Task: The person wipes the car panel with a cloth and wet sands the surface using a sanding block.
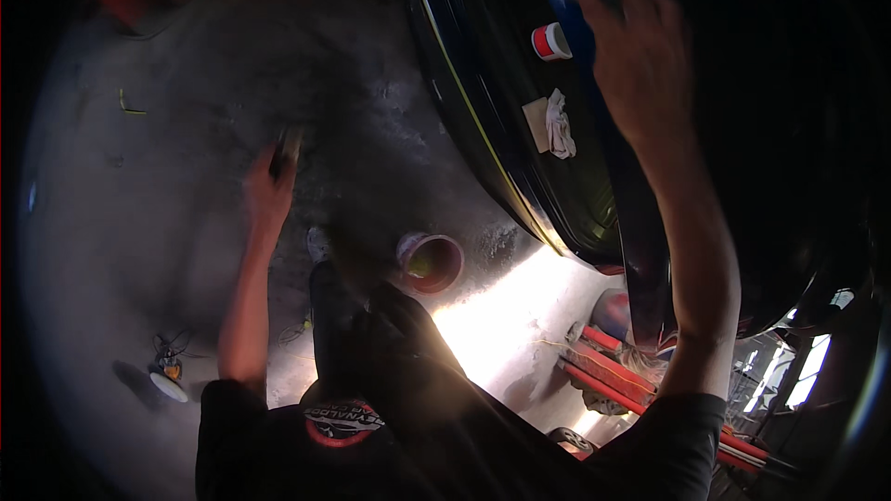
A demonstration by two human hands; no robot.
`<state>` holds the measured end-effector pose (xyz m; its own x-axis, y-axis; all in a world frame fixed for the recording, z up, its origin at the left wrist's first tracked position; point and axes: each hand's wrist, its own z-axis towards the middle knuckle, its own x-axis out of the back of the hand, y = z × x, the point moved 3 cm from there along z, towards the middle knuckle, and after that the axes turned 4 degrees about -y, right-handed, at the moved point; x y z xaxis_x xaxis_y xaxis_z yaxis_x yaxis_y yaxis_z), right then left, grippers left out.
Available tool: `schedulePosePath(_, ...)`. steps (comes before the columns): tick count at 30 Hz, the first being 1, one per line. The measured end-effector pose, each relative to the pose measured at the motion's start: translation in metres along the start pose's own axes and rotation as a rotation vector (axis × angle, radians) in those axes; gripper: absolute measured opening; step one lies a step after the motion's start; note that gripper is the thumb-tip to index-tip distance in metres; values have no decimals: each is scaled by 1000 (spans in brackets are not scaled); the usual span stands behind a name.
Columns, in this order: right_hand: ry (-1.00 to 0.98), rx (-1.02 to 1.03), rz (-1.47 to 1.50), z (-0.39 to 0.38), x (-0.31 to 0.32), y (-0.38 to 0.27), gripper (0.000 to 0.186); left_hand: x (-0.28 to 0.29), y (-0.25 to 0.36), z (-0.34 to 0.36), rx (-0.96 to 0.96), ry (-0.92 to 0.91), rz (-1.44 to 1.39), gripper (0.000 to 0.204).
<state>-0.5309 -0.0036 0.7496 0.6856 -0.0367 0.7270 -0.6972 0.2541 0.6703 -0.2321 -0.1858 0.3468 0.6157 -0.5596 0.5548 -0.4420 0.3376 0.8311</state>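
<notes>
The person's black shirt point(408, 427) fills the six o'clock edge. From it the left hand point(267, 187) reaches toward nine o'clock, fingers closed around a slim dark tool point(285, 150) above the concrete floor point(167, 223). The right hand point(640, 65) rises toward one o'clock against the dark blue car panel point(501, 111); its grip is blurred, so I cannot tell. A red-rimmed bucket point(430, 262) sits at centre, with a white rag point(559, 125) lying on the panel.

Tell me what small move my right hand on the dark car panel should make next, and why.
Probably slide the right hand a little further along the dark blue panel: it is pressed there with something small under the fingers, while the left hand holds a dark tool away over the floor.
</notes>
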Motion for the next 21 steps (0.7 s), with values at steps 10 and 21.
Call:
schedulePosePath(10, 198, -540, 390, -160, 45, 38, 31, 34, 333, 154, -521, 356, -418, 30)
schedulePosePath(21, -8, -621, 749, -372, 86, -73, 34, -62, 407, 58, -994, 509, -43, 49)
